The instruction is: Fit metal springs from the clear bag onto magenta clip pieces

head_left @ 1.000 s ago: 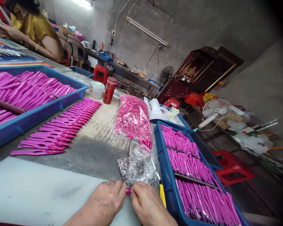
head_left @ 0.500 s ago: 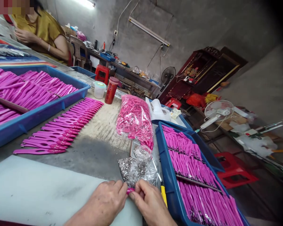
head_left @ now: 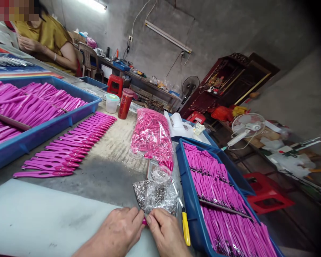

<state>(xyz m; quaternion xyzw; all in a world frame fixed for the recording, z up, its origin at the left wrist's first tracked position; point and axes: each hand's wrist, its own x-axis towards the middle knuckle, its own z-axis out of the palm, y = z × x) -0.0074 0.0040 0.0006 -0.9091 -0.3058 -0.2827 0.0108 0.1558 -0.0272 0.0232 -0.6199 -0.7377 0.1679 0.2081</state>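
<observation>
Scene evenly lit by a ceiling tube light at upper left. Right edge darkly vignetted. Wide-angle bending and slight blur at the margins.

This is a small assembly workshop in a bare concrete room. Blue trays packed with magenta plastic handles sit on the counter, with more handles laid out in a row at 10 o'clock. A clear bag of pink parts and a bag of small metal pieces lie at 12 o'clock. Another person works at 11 o'clock; a cluttered bench, fans and a fluorescent tube line the far wall.
</observation>
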